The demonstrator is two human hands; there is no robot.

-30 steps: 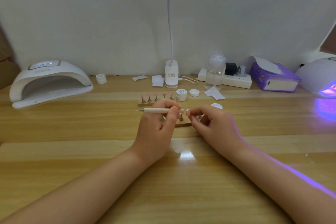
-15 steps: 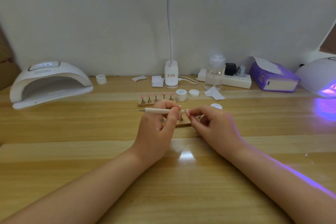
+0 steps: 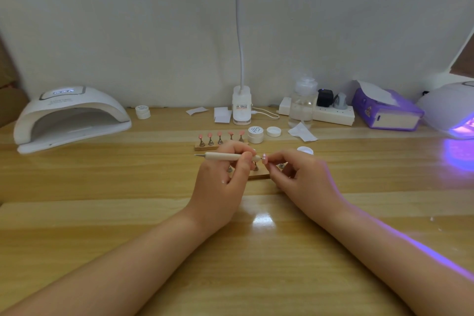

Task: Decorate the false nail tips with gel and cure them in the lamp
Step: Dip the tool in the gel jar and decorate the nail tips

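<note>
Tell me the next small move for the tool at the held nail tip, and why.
Probably keep dabbing: the left hand holds the tool level, its point at the nail tip pinched by the right hand. That tip is not yet at the lit lamp, so finishing the gel likely comes first.

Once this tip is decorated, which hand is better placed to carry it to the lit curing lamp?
Right hand: it already pinches the nail tip, and the lit lamp sits on its side. Left hand holds the tool.
</note>
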